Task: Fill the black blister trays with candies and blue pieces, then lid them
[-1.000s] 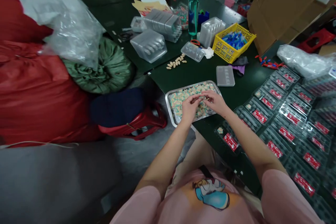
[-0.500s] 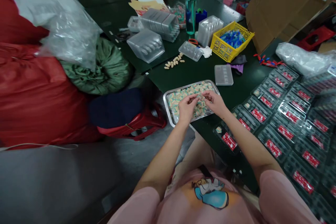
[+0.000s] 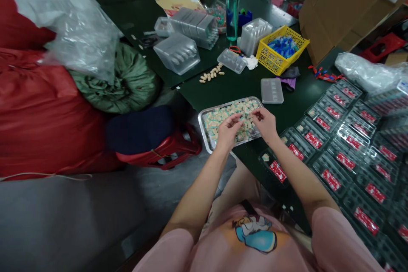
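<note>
A shallow metal tray (image 3: 207, 141) holds many small cream-and-teal pieces (image 3: 219, 115). Over its middle, my left hand (image 3: 228, 132) has its fingers curled and the thumb brought in toward them. My right hand (image 3: 266, 126) is above the tray's right end, thumb and fingertips pinched together. Whatever lies between the fingertips of either hand is too small to make out. A narrow gap separates the two hands.
Clear blister trays with red-and-white cards (image 3: 296, 151) cover the table's right side. Beyond the metal tray are a clear plastic case (image 3: 272, 91), peanut-shaped pieces (image 3: 211, 75), a yellow basket (image 3: 270, 60) and a green bottle (image 3: 232, 12). A red stool (image 3: 159, 153) stands left.
My hands, together over the tray before, have moved slightly apart. The right hand has shifted a little to the right.
</note>
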{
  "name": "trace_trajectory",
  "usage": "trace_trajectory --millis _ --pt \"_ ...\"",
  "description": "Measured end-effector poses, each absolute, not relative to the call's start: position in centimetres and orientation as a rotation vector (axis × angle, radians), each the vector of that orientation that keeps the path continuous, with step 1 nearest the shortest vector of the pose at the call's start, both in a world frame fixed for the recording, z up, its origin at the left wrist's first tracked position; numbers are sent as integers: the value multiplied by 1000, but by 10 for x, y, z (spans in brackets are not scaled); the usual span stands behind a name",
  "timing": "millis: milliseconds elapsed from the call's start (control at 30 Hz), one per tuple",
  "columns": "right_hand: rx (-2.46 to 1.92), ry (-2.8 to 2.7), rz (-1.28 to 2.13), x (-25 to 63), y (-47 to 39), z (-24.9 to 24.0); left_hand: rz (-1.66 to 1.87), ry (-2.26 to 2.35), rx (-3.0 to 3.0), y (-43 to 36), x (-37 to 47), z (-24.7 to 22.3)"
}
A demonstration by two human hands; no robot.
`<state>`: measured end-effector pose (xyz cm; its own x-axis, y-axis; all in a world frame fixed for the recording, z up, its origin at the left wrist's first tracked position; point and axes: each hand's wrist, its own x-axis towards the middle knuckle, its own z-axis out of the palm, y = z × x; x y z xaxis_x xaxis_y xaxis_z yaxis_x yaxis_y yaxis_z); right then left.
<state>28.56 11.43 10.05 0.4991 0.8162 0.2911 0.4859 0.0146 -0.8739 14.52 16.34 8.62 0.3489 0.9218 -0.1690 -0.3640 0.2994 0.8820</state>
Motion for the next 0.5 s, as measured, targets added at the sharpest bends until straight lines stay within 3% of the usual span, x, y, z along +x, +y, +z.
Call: trace_trajectory --millis 400,500 --pt "-1386 -1027 898 278 111 90 891 861 866 168 140 74" --pt "-1466 -1113 839 305 116 90 876 877 887 169 138 74"
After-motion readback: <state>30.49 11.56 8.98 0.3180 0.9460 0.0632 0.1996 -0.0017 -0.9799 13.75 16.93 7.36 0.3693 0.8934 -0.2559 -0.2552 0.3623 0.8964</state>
